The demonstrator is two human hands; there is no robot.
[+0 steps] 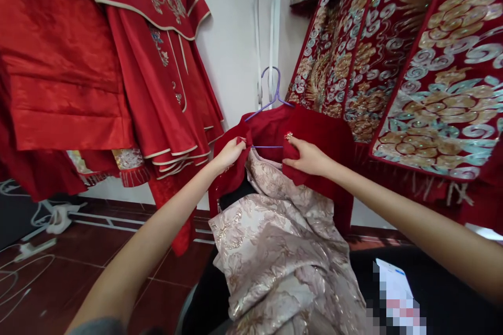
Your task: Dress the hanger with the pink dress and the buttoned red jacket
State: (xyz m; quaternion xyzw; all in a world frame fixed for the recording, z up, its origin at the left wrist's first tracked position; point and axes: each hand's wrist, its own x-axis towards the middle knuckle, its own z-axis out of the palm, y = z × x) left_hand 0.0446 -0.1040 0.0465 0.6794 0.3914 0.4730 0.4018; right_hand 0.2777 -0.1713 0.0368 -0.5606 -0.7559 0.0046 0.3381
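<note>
A dark red velvet jacket [318, 128] is on a purple hanger [278, 91], its front parted. My left hand [232, 154] pinches the jacket's left front edge. Across from it, my right hand [310, 158] grips the other front edge beside a small ornate button [289, 136]. Between my hands the hanger's lower bar shows as a thin purple line. Below lies a pale pink-and-gold brocade garment [275, 240], draped toward me over something dark, with its top reaching up to the jacket's opening.
Red gowns with cream piping [157, 78] hang at the left. Richly embroidered red garments [444, 73] hang at the right. White straps [264, 20] run down the wall. A white power strip [35, 249], cables and white shoes [58, 219] are on the tiled floor. A partly blurred white packet [396, 285] lies at lower right.
</note>
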